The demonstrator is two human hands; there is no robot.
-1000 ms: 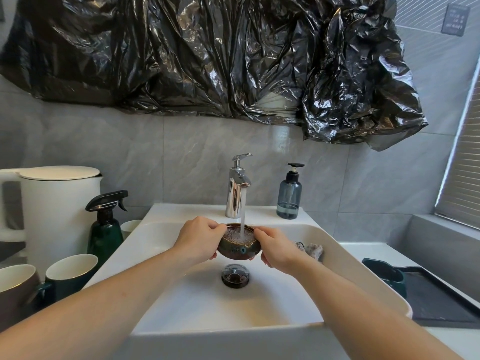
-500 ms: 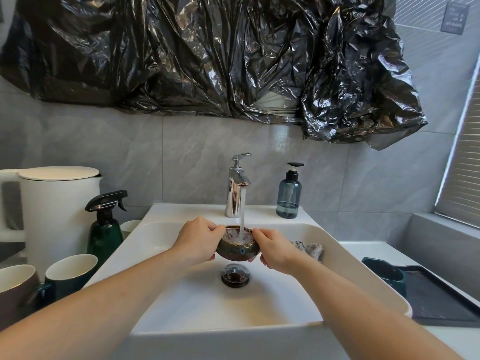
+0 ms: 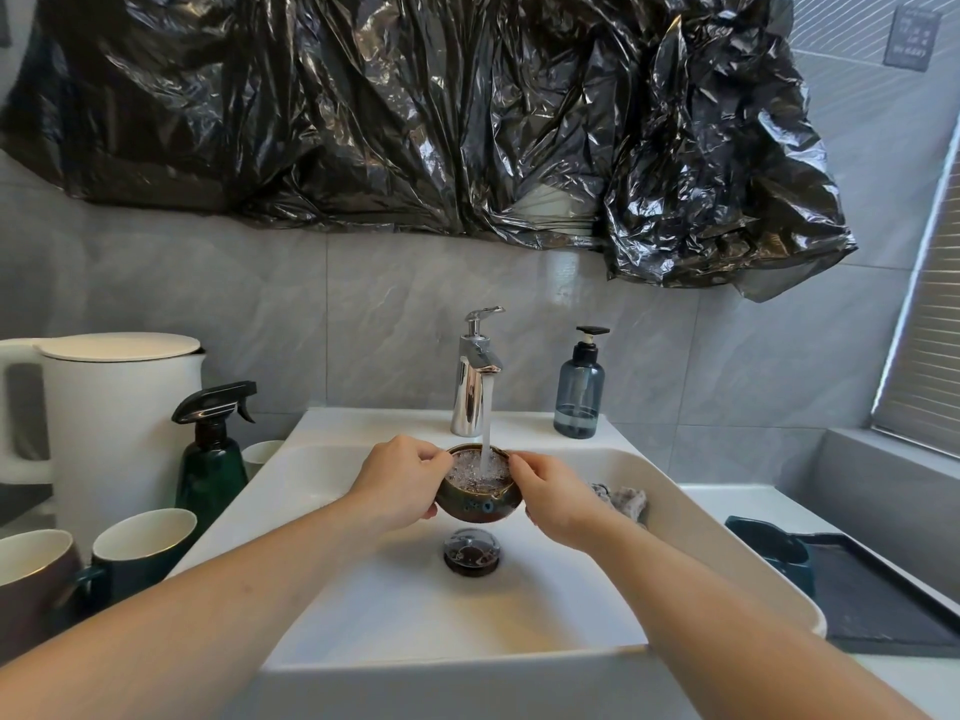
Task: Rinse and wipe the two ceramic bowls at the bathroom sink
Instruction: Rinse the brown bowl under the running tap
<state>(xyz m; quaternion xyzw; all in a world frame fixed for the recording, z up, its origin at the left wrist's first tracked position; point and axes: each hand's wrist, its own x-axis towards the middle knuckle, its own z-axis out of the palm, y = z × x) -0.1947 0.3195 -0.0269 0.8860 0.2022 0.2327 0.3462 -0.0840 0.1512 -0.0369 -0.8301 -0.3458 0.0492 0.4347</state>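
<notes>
Bowl: a small round ceramic bowl (image 3: 478, 495) with a dark glossy brown-green glaze, held over the white sink (image 3: 675, 517) right under the faucet (image 3: 474, 376), above the drain stopper (image 3: 471, 550); frothy water fills it.
Water: a thin straight stream falls from the chrome faucet spout into the bowl.
Left hand: the left hand (image 3: 402, 483) grips the bowl's left side, fingers curled round rim and wall.
Right hand: the right hand (image 3: 553, 498) pinches the bowl's right rim, fingers curled.
Cloth: a crumpled grey rag (image 3: 626, 500) lies inside the sink, right of the faucet.
Behind sink: a translucent blue-grey pump bottle (image 3: 579, 397) stands just right of the faucet.
Left of sink: a dark green spray bottle (image 3: 213, 459), a smooth white kettle (image 3: 114, 413), and two mugs (image 3: 140, 550).
Above faucet: crinkled shiny black plastic sheet (image 3: 415, 111) on grey tile.
</notes>
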